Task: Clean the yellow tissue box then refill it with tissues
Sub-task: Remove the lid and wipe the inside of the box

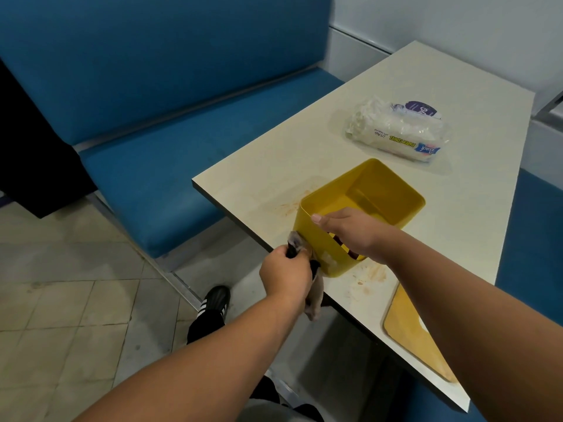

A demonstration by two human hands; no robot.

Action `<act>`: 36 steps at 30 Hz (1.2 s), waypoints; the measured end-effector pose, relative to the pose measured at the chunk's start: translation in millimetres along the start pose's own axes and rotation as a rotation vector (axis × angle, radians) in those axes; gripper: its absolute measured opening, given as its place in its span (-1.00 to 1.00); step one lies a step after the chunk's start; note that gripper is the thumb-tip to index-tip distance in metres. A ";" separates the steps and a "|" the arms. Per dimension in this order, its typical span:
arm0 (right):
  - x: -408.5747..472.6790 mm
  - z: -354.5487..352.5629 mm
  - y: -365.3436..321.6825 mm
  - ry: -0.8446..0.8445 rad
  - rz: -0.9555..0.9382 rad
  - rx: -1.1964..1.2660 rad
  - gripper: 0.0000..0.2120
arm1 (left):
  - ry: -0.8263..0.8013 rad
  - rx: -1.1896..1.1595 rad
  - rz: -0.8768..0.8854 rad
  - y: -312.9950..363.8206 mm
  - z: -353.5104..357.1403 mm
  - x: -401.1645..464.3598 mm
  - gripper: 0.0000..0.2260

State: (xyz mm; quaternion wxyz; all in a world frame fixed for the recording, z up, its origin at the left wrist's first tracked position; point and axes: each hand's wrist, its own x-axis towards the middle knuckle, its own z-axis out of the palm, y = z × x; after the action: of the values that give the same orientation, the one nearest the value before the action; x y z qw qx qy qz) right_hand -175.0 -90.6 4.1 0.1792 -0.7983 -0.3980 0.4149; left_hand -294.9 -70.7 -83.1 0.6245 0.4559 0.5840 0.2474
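The yellow tissue box (362, 208) stands open-topped near the front corner of the pale worktop (304, 141), and it looks empty inside. The right hand (350, 233) grips the box's near rim, thumb lying along the edge and fingers curled down the outer wall, steadying it. The left hand (286, 275) is closed around a crumpled, greyish cloth (307, 269) and presses it against the lower corner of the box's near outer wall, with a loose tail of the cloth hanging below the worktop edge. This reads as the cleaning step, with the outside of the box being wiped and the refill not yet begun. Brownish smears (368, 278) mark the worktop just beside the box on the near side, and fainter ones show to its left. A plastic pack of paper towels (399, 132) lies well apart from the box, farther back on the worktop, with its wrapper looking crumpled at one end. A flat yellow lid (417, 333), likely the box's own, lies at the near edge of the worktop to the right. The next move probably calls for carrying the wipe around the remaining walls and perhaps inside, turning the box with the right hand as needed, then setting the cloth down and reaching for the pack. Since the box sits close to the edge, a firm hold matters while wiping.
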 end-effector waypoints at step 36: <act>2.3 0.3 1.1 0.019 0.039 -0.011 -0.49 | -0.130 -0.053 0.067 -10.6 5.2 -35.9 -0.91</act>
State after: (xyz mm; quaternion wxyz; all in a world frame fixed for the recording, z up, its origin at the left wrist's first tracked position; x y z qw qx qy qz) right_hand -174.0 -89.5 2.0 0.1704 -0.8108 -0.3830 0.4085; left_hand -299.4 -107.3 -74.6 0.6642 0.4735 0.5199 0.2538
